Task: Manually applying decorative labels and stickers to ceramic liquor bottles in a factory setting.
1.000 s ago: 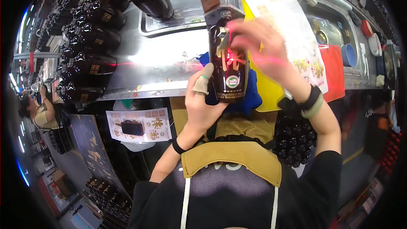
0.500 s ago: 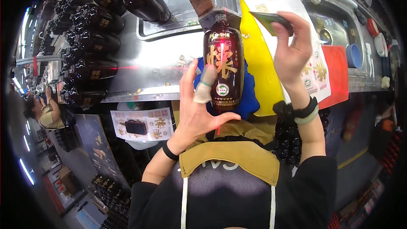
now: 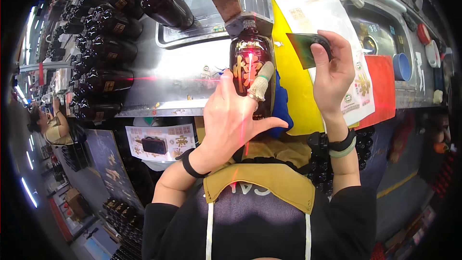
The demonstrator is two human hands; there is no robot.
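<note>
Head view is showing a dark bottle [image 3: 251, 57] already bearing gold lettering [image 3: 243, 71]; what, if anything, is remaining undone cannot be told. The bottle is lying against blue cloth [image 3: 281, 108], beneath the left hand [image 3: 233, 113], whose splayed fingers are covering part of its face without clasping it; the right hand [image 3: 334, 77] is pinching a dark scraper [image 3: 305, 52], apart from the bottle.

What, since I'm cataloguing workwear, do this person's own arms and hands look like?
Black short sleeves cover the upper arms; the forearms are bare. The left hand wears a pale, textured finger cover with a thin green ring, and a black wristband circles that wrist. The right hand has no glove; its wrist has a black band and a pale green band.
</note>
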